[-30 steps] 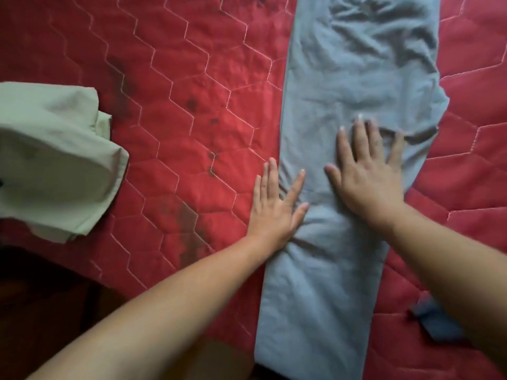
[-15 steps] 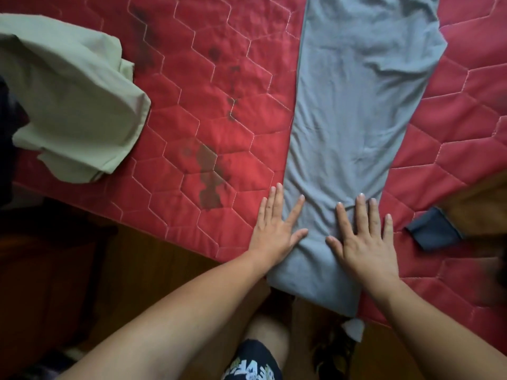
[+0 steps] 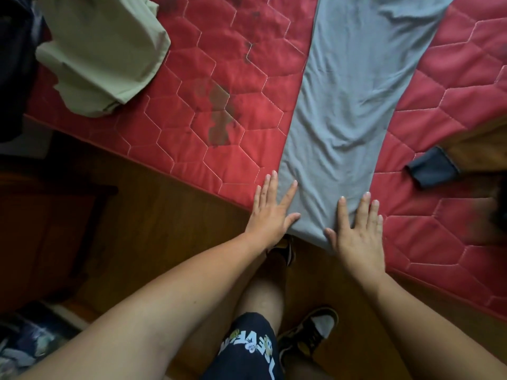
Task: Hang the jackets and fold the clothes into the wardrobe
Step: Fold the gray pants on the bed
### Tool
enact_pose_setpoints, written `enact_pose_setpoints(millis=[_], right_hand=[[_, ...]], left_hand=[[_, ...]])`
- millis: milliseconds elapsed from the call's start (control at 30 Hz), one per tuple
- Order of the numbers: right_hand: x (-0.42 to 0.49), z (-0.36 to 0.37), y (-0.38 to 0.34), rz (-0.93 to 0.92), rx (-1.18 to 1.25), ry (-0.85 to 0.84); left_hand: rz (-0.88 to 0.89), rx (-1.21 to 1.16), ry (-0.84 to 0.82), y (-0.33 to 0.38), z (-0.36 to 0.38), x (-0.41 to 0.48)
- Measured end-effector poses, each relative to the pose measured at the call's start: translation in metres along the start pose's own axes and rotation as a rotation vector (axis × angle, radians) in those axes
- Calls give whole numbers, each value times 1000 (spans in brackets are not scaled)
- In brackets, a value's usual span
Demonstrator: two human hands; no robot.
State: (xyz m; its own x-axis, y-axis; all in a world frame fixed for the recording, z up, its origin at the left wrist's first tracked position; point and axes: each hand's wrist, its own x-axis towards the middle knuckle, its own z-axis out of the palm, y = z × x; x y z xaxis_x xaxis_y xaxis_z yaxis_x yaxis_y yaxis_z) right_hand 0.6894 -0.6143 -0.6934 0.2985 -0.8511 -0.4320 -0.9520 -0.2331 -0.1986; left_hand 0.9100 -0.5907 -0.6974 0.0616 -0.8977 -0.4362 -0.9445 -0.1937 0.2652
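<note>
Grey garment (image 3: 348, 105), seemingly soft, light and limp, laid along red mattress (image 3: 219, 78), hem at its near edge under left hand (image 3: 271, 212) and right hand (image 3: 356, 231), each grip open and flat; likely best pinched at hem corners.

A long grey garment (image 3: 343, 111), folded into a narrow strip, lies flat on a red quilted mattress (image 3: 219, 78) with dark stains. Its near end reaches the mattress edge. The left hand (image 3: 270, 212) lies flat with straight fingers across the strip's left edge, partly on the mattress. The right hand (image 3: 356, 229) presses flat, fingers spread, on the strip's near right corner. A pale green garment (image 3: 104, 50) lies crumpled at the far left of the mattress, well apart. A small dark blue piece of cloth (image 3: 432, 171) sits to the right of the strip. Below are a wooden floor (image 3: 137, 215), dark printed shorts (image 3: 247, 349) and a sneaker (image 3: 310, 335).
</note>
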Motion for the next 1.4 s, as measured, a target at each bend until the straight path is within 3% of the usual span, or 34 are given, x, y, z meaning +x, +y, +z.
enact_pose_setpoints(millis=[167, 233, 333, 400, 467, 567, 667, 733, 767, 867, 1000, 1100, 1200, 1300, 1400], right_hand=[[-22, -15, -33, 250, 590, 128], [-20, -24, -32, 358, 779, 128], [-16, -36, -19, 373, 960, -15], [-13, -41, -11, 357, 940, -123], [-10, -44, -8, 378, 963, -137], [-3, -63, -11, 442, 1239, -106], [12, -102, -10, 475, 1638, -125], [18, -124, -2, 424, 1897, -275], [15, -131, 1, 387, 1904, -370], [-9, -123, -1, 311, 1601, -371], [-42, -104, 0, 380, 1352, -322], [-55, -102, -1, 402, 1170, -367], [-68, -115, -4, 393, 1250, -432], [-71, -148, -3, 312, 1336, -652], [-46, -177, 3, 337, 1472, -758]], left_hand=[[-159, -619, 270, 15, -4, -19], [-243, -786, 297, 13, -11, -21], [-334, -930, 163, 9, -26, -20], [-341, -980, 38, 3, -37, -18], [-334, -1034, -109, -4, -46, -19], [-330, -1071, -364, -7, -68, -25], [-322, -1472, -427, -7, -104, -31], [-257, -1755, -450, -11, -124, -35], [-227, -1787, -488, -11, -128, -39], [-247, -1584, -508, -4, -114, -54], [-263, -1220, -412, -5, -97, -76], [-366, -1210, -361, -1, -97, -90], [-353, -1171, -433, 7, -114, -95], [-313, -1085, -532, 8, -145, -88], [-342, -1221, -660, 6, -184, -61]])
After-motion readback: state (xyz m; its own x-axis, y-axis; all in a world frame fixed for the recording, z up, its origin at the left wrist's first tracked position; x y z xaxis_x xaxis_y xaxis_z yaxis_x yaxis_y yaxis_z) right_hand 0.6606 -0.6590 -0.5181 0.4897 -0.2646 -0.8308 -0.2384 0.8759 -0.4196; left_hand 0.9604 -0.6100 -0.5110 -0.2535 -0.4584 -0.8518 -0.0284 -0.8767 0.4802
